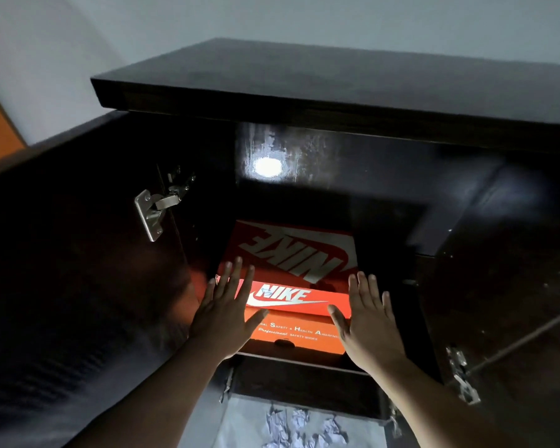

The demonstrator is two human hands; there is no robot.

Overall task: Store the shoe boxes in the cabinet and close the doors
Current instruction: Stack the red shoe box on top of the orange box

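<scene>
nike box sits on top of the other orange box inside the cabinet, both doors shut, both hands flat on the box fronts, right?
Not quite: the doors are open, not shut. The head view shows the left door and right door swung wide. The Nike box does sit on the lower box, with the left hand and right hand flat on the fronts.

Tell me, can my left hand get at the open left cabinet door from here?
Probably yes. The left hand is open and holds nothing, and the left door stands open just beside it with nothing between them.
</scene>
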